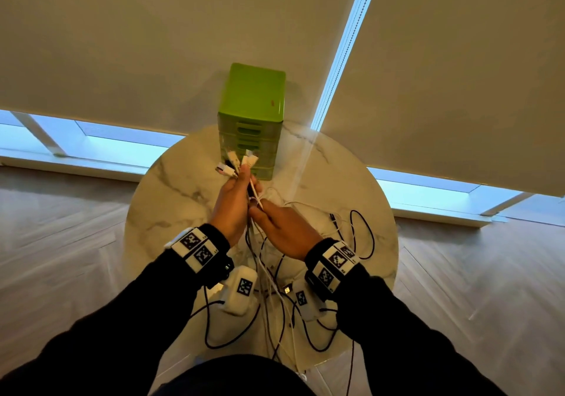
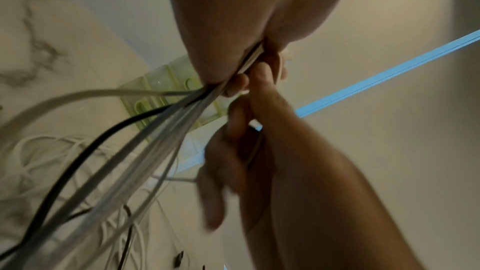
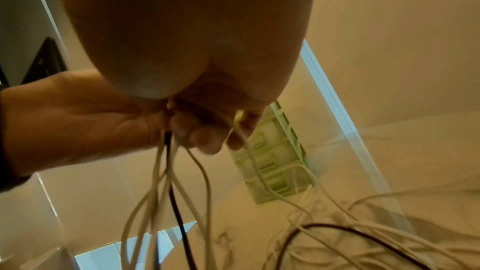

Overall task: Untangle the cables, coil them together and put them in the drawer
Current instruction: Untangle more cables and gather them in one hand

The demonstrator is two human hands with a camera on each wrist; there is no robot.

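My left hand grips a bundle of white and black cables just below their plugs, which stick up in front of the green drawer unit. The drawers look closed. Just below, my right hand pinches one white cable between thumb and fingers, touching the left hand. In the right wrist view, my right fingers curl round that white cable, beside the left hand. The rest of the cables hang down and lie tangled on the round marble table.
Black cable loops spread over the table's right and near side, some hanging over the front edge. The drawer unit stands at the table's far edge against a roller blind. Wooden floor surrounds the table.
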